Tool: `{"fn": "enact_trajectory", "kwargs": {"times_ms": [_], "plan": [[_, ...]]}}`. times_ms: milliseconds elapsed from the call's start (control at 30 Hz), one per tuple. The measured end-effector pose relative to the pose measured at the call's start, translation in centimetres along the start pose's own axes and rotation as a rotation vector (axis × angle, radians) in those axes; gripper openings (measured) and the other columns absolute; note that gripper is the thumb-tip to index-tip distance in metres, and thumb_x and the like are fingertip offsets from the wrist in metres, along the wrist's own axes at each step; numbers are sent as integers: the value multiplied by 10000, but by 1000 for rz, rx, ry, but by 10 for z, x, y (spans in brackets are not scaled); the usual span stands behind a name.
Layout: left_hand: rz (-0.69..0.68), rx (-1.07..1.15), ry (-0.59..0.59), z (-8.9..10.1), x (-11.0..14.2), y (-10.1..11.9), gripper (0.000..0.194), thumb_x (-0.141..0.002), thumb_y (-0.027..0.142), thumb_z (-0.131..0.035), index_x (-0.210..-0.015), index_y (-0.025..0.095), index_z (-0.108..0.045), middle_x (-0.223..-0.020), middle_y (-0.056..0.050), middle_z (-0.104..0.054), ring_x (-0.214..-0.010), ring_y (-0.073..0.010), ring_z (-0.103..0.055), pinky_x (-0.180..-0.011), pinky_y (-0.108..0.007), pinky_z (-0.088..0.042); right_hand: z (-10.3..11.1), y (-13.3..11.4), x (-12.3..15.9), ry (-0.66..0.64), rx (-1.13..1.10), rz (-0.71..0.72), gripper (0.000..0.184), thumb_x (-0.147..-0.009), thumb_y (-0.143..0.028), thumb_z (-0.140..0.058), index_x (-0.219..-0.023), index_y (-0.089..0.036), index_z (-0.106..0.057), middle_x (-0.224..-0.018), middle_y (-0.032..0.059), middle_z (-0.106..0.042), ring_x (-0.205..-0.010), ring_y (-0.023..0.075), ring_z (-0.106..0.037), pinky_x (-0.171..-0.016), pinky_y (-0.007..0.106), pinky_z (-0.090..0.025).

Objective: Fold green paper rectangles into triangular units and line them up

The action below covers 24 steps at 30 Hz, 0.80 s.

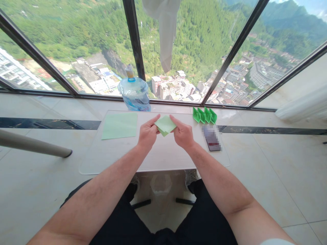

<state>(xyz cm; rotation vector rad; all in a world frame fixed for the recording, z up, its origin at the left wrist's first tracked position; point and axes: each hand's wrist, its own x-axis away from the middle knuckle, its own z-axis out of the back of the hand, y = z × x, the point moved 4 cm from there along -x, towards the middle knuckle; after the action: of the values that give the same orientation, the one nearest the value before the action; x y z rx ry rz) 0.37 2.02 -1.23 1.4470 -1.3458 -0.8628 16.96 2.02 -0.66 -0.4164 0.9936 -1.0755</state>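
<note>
Between my hands, above the middle of a low white table (163, 156), is a folded piece of light green paper (165, 124). Its outline is roughly a diamond, with more than one layer showing at the lower edge. My left hand (148, 133) pinches its left corner, thumb on top. On the opposite corner, my right hand (183, 132) grips it the same way. The fingers under the paper are mostly hidden. To the left of my left hand, flat sheets of light green paper (119, 126) lie on the table.
Several folded bright green paper pieces (204, 115) stand in a row at the table's back right. A phone (213, 140), partly blurred, lies in front of them. Behind the table, a large clear water bottle (135, 92) stands by the window. A grey pole (35, 144) reaches in from the left.
</note>
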Motion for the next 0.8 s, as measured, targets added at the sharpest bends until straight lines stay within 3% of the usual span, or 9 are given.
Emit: {"fn": "enact_trajectory", "kwargs": {"times_ms": [100, 267, 400, 500, 600, 700, 800], "plan": [[-38, -34, -32, -2, 2, 2, 685, -665, 350, -815, -1316, 185, -681, -887, -26, -750, -808, -187, -665, -772, -365, -597, 0, -1, 1, -13, 19, 41, 563, -889, -120, -443, -1401, -278, -615, -954, 12, -783, -795, 180, -726, -790, 289, -577], [-85, -86, -84, -3, 5, 4, 592, -712, 305, -722, -1291, 187, -702, -1021, -35, -746, -887, -195, -650, -781, -328, -586, 2, -7, 1, -27, 87, 105, 599, -862, -77, -411, -1392, -257, -625, -1006, 31, -779, -847, 181, -717, -825, 289, -563], [-44, -32, -231, -4, 8, 4, 721, -762, 327, -612, -1470, 208, -536, -1055, -36, -735, -899, -190, -655, -786, -332, -589, 3, -9, 0, -41, 193, 98, 604, -869, -71, -414, -1421, -232, -597, -1046, 49, -774, -880, 188, -710, -853, 287, -557], [-26, -1, -284, -5, 10, 4, 713, -823, 380, -561, -1511, 214, -470, -1196, -74, -707, -978, -215, -662, -787, -335, -584, 4, -12, 1, -60, 284, 94, 615, -862, -65, -435, -1435, -237, -581, -1066, 56, -769, -933, 197, -704, -877, 286, -557], [-47, -58, -260, -7, 9, 1, 673, -825, 354, -602, -1473, 211, -493, -1364, -101, -638, -1063, -232, -649, -827, -338, -570, 3, -18, 2, -77, 339, 130, 633, -843, -58, -470, -1432, -261, -579, -1251, 60, -715, -1073, 207, -686, -911, 288, -560], [-78, -107, -267, -10, 10, -1, 640, -823, 329, -616, -1441, 197, -511, -1396, -112, -621, -1103, -247, -640, -886, -366, -553, 3, -23, 4, -91, 409, 151, 622, -827, -73, -529, -1409, -282, -598, -1456, 66, -587, -1179, 240, -656, -930, 314, -568], [-72, -107, -286, -10, 10, -3, 631, -839, 342, -612, -1445, 203, -504, -1405, -105, -619, -1136, -254, -633, -944, -389, -533, 2, -25, 5, -117, 468, 143, 618, -826, -84, -553, -1408, -288, -597, -1480, 63, -565, -1164, 245, -666, -930, 324, -572]]}}
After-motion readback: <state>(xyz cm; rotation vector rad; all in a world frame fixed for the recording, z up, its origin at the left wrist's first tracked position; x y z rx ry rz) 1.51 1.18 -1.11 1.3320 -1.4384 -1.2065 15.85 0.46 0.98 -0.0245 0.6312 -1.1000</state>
